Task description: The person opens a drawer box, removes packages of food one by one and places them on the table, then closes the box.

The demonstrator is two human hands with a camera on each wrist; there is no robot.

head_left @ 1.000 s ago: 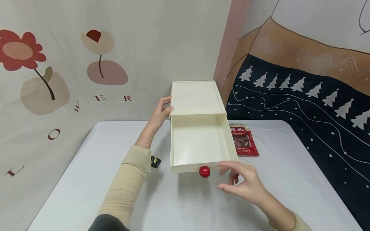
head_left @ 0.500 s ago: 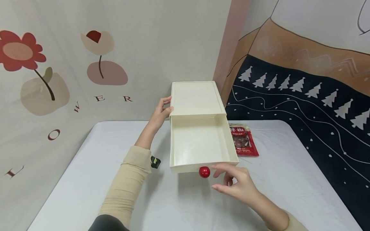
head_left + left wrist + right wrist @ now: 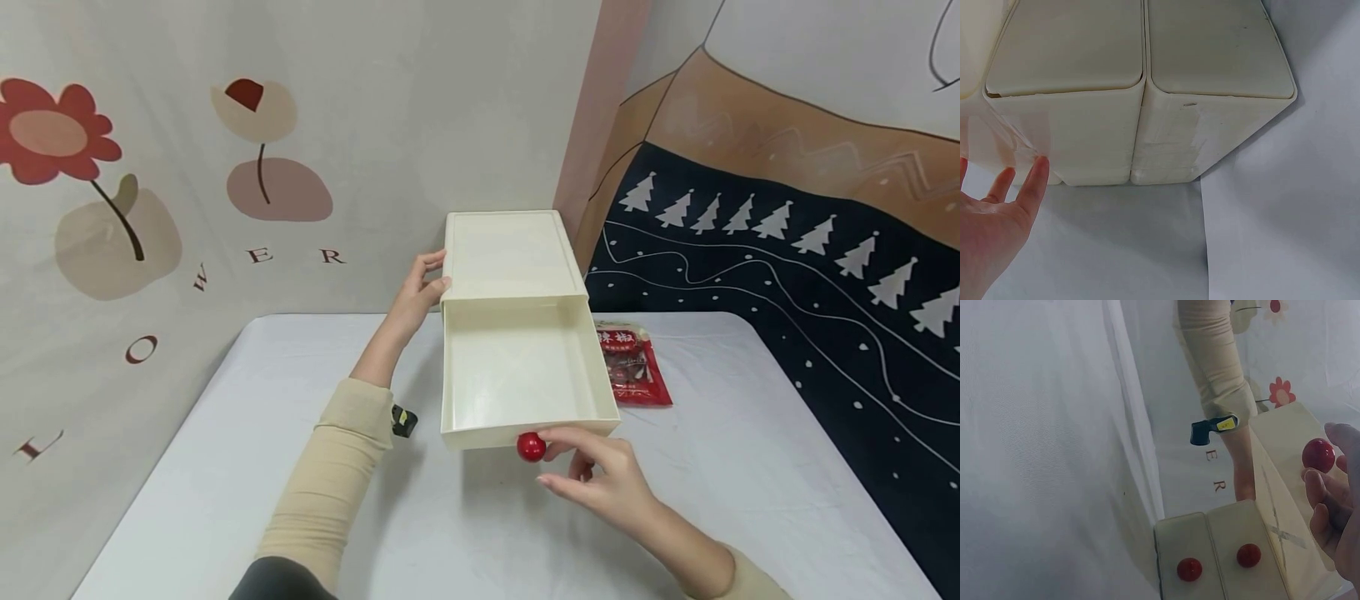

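Observation:
A cream plastic drawer unit (image 3: 517,254) stands at the back of the table, its top drawer (image 3: 517,367) pulled out with nothing inside. On that drawer's front is a round red knob (image 3: 531,447). My right hand (image 3: 603,477) is at the knob's right side, index fingertip right at it, thumb apart and lower. In the right wrist view the knob (image 3: 1318,455) shows between thumb and fingers. My left hand (image 3: 411,307) rests against the unit's left side, fingers extended; the left wrist view shows its fingertips (image 3: 1036,178) on the cream wall.
Two lower drawers with red knobs (image 3: 1189,569) are closed beneath. A red food packet (image 3: 637,367) lies right of the unit, partly hidden behind it. A small dark object (image 3: 404,421) with a yellow label lies left, by my left sleeve (image 3: 330,467). White cloth covers the table (image 3: 750,433).
My right hand has moved left along the drawer front, from its right corner up to the knob. The left hand and the drawer have stayed put.

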